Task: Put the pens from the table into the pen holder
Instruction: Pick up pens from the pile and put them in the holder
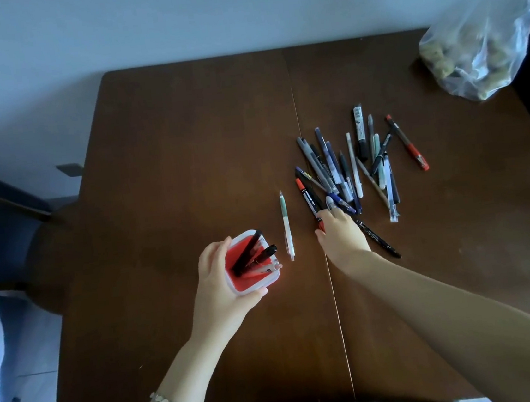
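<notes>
My left hand [218, 283] wraps around the square red and white pen holder [248, 283] near the table's middle front. Several pens stand in it, two with black caps. A white and green pen [286, 226] lies alone just right of the holder. Further right, a heap of several pens [348, 164] is spread on the dark wooden table [168, 145]. My right hand [343, 233] reaches into the heap's near edge, fingers closing on the black marker with a red end [308, 197]. A black pen [378, 239] pokes out from under that hand. A red pen [408, 142] lies apart at the right.
A clear plastic bag [477, 47] with greenish lumps sits at the table's far right corner. A blue chair [6, 230] stands left of the table. The wall is close behind the far edge. A seam [314, 195] runs down the tabletop.
</notes>
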`<state>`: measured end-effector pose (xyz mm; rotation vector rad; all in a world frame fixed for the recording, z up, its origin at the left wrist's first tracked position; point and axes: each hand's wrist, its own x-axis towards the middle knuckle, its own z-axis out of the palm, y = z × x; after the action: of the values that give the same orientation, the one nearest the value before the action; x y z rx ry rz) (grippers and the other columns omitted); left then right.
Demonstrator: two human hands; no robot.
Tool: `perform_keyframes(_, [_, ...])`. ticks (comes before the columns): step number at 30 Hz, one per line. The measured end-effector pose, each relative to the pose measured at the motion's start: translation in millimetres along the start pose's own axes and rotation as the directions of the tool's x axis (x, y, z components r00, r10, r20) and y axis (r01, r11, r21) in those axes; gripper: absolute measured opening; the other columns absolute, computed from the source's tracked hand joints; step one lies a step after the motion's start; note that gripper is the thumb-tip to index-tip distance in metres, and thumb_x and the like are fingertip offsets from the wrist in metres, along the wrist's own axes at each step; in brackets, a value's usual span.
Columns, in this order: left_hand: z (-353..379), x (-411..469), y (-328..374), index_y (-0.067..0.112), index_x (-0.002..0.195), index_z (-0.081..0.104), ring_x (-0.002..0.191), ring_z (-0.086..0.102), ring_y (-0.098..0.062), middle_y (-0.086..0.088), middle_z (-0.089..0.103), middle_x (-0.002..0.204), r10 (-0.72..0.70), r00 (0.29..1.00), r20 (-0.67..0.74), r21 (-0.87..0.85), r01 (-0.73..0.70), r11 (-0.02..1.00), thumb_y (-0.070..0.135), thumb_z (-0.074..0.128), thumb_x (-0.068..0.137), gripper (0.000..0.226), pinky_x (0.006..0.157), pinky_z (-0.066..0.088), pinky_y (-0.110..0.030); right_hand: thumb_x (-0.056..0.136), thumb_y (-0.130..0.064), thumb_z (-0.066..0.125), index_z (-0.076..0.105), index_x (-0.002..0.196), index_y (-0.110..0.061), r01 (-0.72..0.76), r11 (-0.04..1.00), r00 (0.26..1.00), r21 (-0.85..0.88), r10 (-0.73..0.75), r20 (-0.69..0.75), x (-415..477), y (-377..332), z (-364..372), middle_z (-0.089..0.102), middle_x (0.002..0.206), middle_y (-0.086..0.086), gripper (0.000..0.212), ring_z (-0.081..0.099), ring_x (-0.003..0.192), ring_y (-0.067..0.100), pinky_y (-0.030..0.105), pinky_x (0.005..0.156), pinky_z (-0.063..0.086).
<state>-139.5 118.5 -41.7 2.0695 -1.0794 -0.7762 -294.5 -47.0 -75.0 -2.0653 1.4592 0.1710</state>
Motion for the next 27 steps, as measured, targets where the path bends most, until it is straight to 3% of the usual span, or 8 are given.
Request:
perform_keyframes(3, [0, 1, -1, 0.025, 0.133, 0.034, 0.116, 0.042, -0.012, 0.014, 0.027, 0.128, 0.000, 1.000, -0.003, 0.001, 0.000, 1.000, 0.023, 0.084, 0.061, 0.087, 0.076, 0.039, -0.002, 0.094, -0.011, 0.044, 0.040, 0.132, -0.013, 0.041, 0.996, 0.999, -0.079, -0.040, 0.006, 4, -8, 13, 0.047, 0.128, 0.014, 0.038, 0.043, 0.122, 0.030, 0.040, 0.093, 0.045])
perform_keyframes(6, [1, 1, -3, 0.026, 0.133, 0.033, 0.117, 0.042, -0.012, 0.014, 0.027, 0.128, 0.005, 1.000, -0.007, 0.004, -0.005, 1.000, 0.023, 0.084, 0.061, 0.088, 0.079, 0.041, -0.005, 0.093, -0.008, 0.040, 0.041, 0.129, -0.018, 0.009, 0.999, 1.000, 0.038, -0.010, 0.026, 3, -25, 24, 0.047, 0.122, 0.012, 0.038, 0.049, 0.111, 0.030, 0.040, 0.079, 0.048])
perform_keyframes(11, [1, 1, -4, 0.025, 0.134, 0.033, 0.119, 0.040, -0.011, 0.009, 0.030, 0.132, 0.003, 1.000, -0.015, 0.009, -0.002, 1.000, 0.022, 0.084, 0.061, 0.089, 0.083, 0.043, -0.012, 0.091, -0.037, 0.050, 0.047, 0.120, -0.015, -0.050, 0.993, 0.999, 0.105, 0.050, 0.000, -2, -42, 39, 0.051, 0.115, 0.009, 0.036, 0.049, 0.110, 0.026, 0.040, 0.082, 0.048])
perform_keyframes(16, [2, 1, -5, 0.026, 0.133, 0.033, 0.120, 0.040, -0.012, 0.015, 0.026, 0.127, 0.015, 1.000, -0.020, 0.011, -0.015, 1.000, 0.023, 0.084, 0.061, 0.088, 0.083, 0.040, -0.009, 0.090, -0.002, 0.041, 0.035, 0.126, -0.010, -0.126, 0.987, 0.992, 0.100, 0.128, -0.010, 0, -42, 42, 0.055, 0.116, 0.017, 0.037, 0.054, 0.105, 0.034, 0.042, 0.080, 0.047])
perform_keyframes(20, [2, 1, -7, 0.025, 0.133, 0.033, 0.120, 0.040, -0.012, 0.010, 0.030, 0.132, 0.032, 0.999, -0.013, 0.003, -0.032, 0.999, 0.024, 0.084, 0.062, 0.088, 0.082, 0.042, -0.008, 0.092, -0.002, 0.037, 0.019, 0.143, -0.012, -0.125, 0.948, 0.988, 0.293, 0.093, 0.122, -12, -24, 29, 0.051, 0.127, 0.022, 0.056, 0.055, 0.106, 0.037, 0.039, 0.085, 0.046])
perform_keyframes(23, [2, 0, -7, 0.024, 0.133, 0.034, 0.118, 0.042, -0.013, 0.007, 0.031, 0.133, 0.043, 0.999, -0.018, -0.012, -0.043, 0.999, 0.024, 0.084, 0.062, 0.087, 0.083, 0.046, -0.013, 0.096, -0.011, 0.036, 0.030, 0.140, -0.013, -0.030, 0.927, 0.998, 0.374, 0.008, 0.061, -34, -14, -4, 0.055, 0.105, 0.008, 0.044, 0.054, 0.065, 0.013, 0.019, 0.053, 0.043])
perform_keyframes(25, [2, 0, -5, 0.024, 0.132, 0.035, 0.116, 0.044, -0.015, 0.012, 0.030, 0.129, 0.050, 0.998, -0.030, -0.003, -0.050, 0.999, 0.025, 0.084, 0.061, 0.087, 0.083, 0.047, -0.012, 0.098, -0.019, 0.037, 0.044, 0.131, -0.018, 0.080, 0.902, 0.996, 0.424, -0.089, 0.003, -52, -12, -32, 0.055, 0.089, 0.002, 0.034, 0.044, 0.056, 0.003, 0.017, 0.049, 0.035])
perform_keyframes(27, [2, -2, -3, 0.024, 0.131, 0.036, 0.114, 0.045, -0.014, 0.013, 0.029, 0.127, 0.059, 0.998, -0.036, -0.007, -0.060, 0.998, 0.024, 0.084, 0.060, 0.086, 0.078, 0.045, -0.002, 0.098, -0.025, 0.037, 0.060, 0.107, -0.022, 0.137, 0.864, 0.980, 0.485, -0.189, 0.059, -69, -15, -58, 0.053, 0.069, -0.004, 0.025, 0.041, 0.053, 0.009, 0.023, 0.051, 0.035])
